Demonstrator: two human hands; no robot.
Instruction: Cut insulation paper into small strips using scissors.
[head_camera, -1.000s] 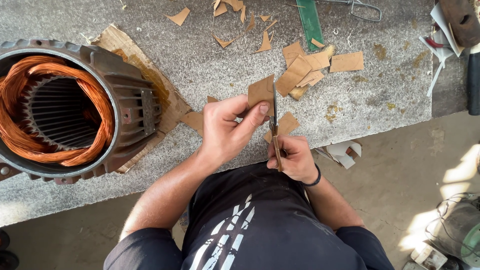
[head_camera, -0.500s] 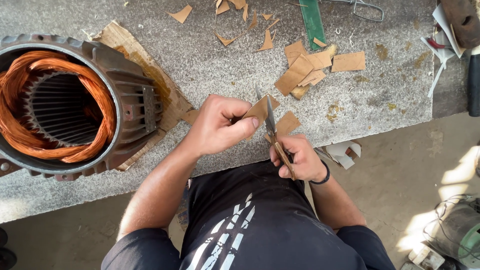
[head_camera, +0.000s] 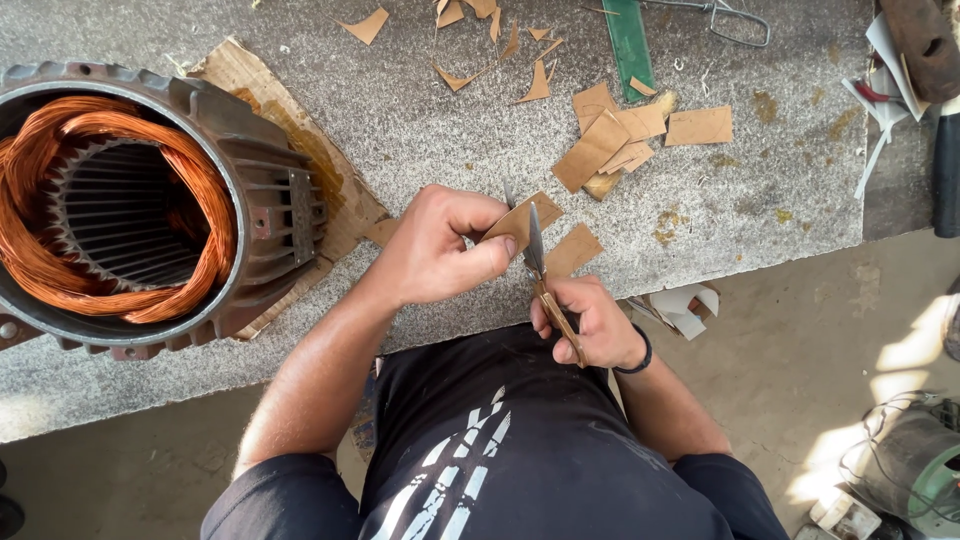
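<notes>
On the grey stone bench (head_camera: 420, 130), at its left end, stands a large motor housing (head_camera: 130, 210) lined with copper windings (head_camera: 215, 235). Toward the far right edge lies a pile of brown card pieces (head_camera: 620, 140). Over the near edge, the left hand (head_camera: 435, 250) pinches a brown card piece (head_camera: 520, 218) between thumb and fingers. The right hand (head_camera: 590, 325) is closed around scissors (head_camera: 540, 270), whose blades meet the card.
</notes>
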